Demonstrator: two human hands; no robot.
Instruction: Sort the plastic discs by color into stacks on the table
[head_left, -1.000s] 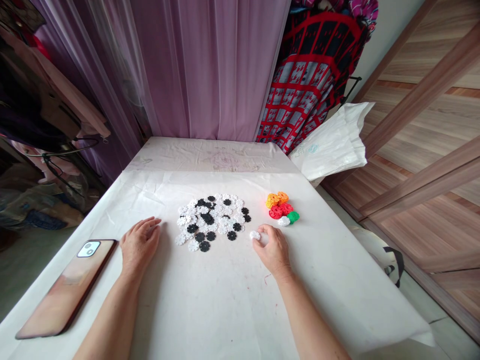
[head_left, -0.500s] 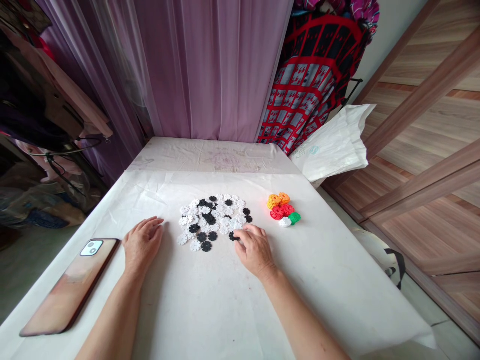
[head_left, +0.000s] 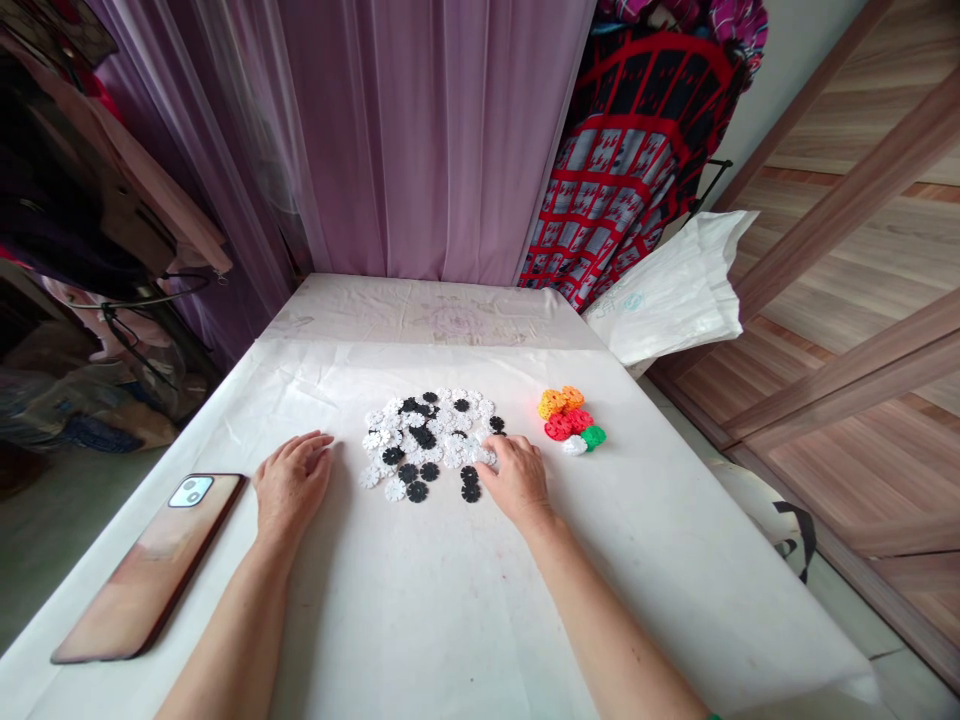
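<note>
Touching white plastic discs [head_left: 450, 442] with right hand [head_left: 517, 483], left hand [head_left: 292, 484] flat nearby

smartphone [head_left: 148, 568] face-down at left | white plastic bag [head_left: 671, 290] at right | lilac curtain [head_left: 435, 130] behind

A white-sheeted table [head_left: 420, 600] carries a smartphone [head_left: 148, 570], a heap of black and white snowflake discs [head_left: 427, 445] and a cluster of red, orange and green discs [head_left: 568, 415]

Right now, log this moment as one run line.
left hand: resting on white sheet | right hand: fingertips on white snowflake discs | nearby: black snowflake discs, coloured discs, smartphone
</note>
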